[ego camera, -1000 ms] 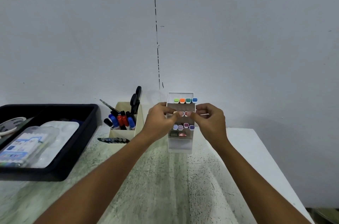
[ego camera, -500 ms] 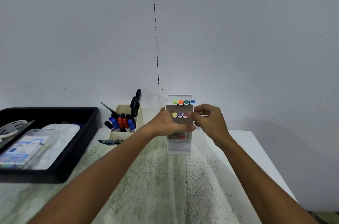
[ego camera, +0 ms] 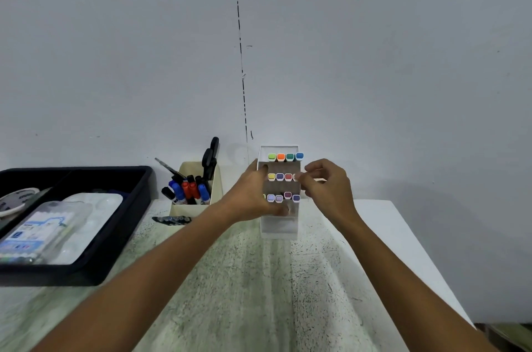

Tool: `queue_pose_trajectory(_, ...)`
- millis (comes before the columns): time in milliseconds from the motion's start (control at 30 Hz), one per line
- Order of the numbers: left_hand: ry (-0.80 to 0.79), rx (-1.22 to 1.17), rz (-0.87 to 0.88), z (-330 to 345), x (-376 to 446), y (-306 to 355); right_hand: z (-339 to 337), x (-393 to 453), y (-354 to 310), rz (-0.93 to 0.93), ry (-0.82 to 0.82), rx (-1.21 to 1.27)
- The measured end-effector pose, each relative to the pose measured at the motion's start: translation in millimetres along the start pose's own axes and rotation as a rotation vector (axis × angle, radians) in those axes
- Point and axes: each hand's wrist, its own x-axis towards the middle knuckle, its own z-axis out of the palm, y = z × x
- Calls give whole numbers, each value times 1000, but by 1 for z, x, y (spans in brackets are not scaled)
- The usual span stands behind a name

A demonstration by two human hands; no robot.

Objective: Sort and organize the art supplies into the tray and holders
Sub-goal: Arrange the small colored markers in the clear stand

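Note:
A white tiered marker holder [ego camera: 278, 229] stands at the back middle of the table. Its top row holds green, orange, teal and blue capped markers [ego camera: 285, 156]. The middle row [ego camera: 279, 177] shows yellow, purple and red caps, and a lower row [ego camera: 283, 197] has several lilac and purple caps. My left hand [ego camera: 250, 193] grips the holder's left side, thumb across its lower front. My right hand [ego camera: 328, 186] pinches a pale-capped marker [ego camera: 296, 177] at the right end of the middle row.
A beige pen holder [ego camera: 216, 179] with several markers and black scissors [ego camera: 211, 153] stands left of the marker holder. A dark pen [ego camera: 172, 220] lies before it. A black tray [ego camera: 86, 275] at the left holds a clear case and a white palette. The table edge runs along the right.
My hands have moved apart from the middle row, which now shows three caps. My left hand slid down onto the holder's left side; my right hand stays at the row's right end.

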Motion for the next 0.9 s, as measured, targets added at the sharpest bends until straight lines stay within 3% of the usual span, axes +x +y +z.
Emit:
queue_pose_trajectory(100,114,-26,28,2,-14,-12,1,-21,15,-267,85,-84)
queue_pose_trajectory(233,269,-85,34,4,-33,-25,10,-38,48,-589,74,-421)
queue_pose_trajectory(467,312,-97,85,16,-44,-34,32,-26,52,-546,147,-620)
queue_pose_trajectory(633,314,-124,71,20,-45,-39,34,-21,55,-470,123,-533)
queue_pose_trajectory(767,315,-146,78,21,-43,-42,26,-31,48,-569,126,-470)
queue_pose_trajectory(900,323,-201,72,23,-41,-42,15,-35,42,-728,151,-572)
